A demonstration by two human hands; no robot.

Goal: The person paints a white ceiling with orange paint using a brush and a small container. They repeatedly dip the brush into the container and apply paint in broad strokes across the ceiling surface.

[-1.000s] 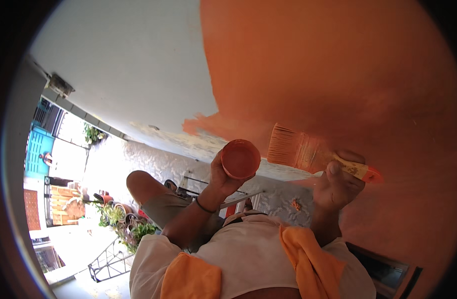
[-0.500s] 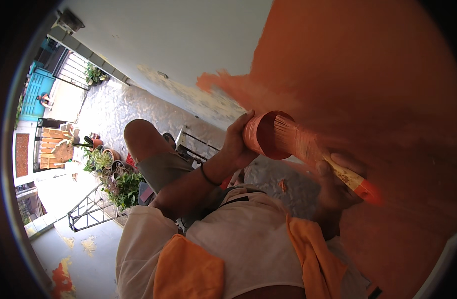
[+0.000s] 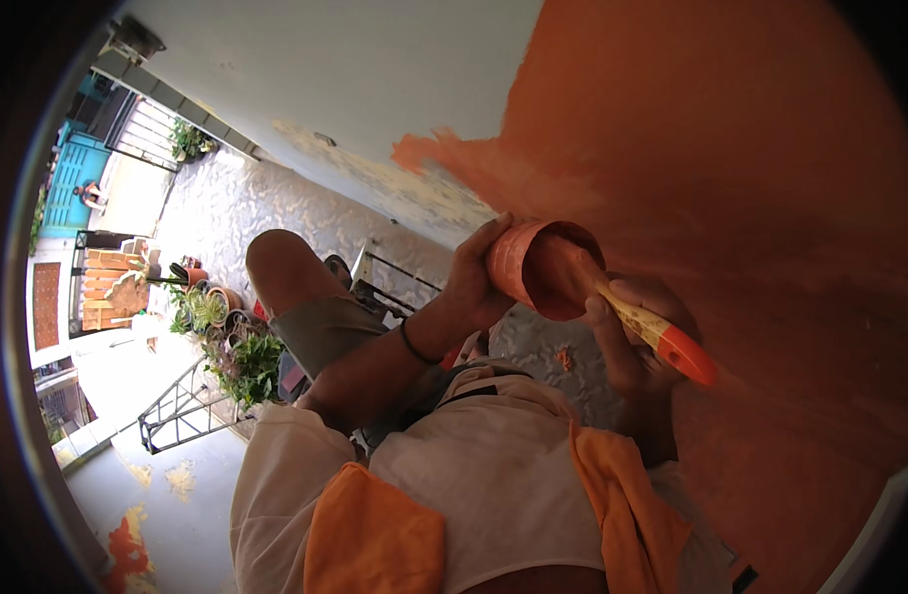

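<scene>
My left hand (image 3: pixel 469 277) is closed round an orange-smeared paint cup (image 3: pixel 508 262), which is tilted with its mouth toward the right. My right hand (image 3: pixel 632 337) grips a paintbrush (image 3: pixel 673 348) by its yellow and orange handle. The brush head is down inside the cup, so most of its bristles are hidden. Just behind both hands is a wall with orange paint (image 3: pixel 721 119) over its right part and a pale grey-white part (image 3: pixel 375 59) with flaking along its lower edge.
My bent knee (image 3: pixel 281 257) and a metal ladder (image 3: pixel 384 277) are below me. Further down lie a patterned paved floor (image 3: pixel 226 198) and potted plants (image 3: pixel 246 366). A metal lattice frame (image 3: pixel 167 416) stands lower left. A person (image 3: pixel 90 195) is by a turquoise gate (image 3: pixel 73 168) far left.
My right hand has brought the brush leftward and pushed it deep into the cup. My left hand has turned the cup onto a slant. The view has shifted along the wall.
</scene>
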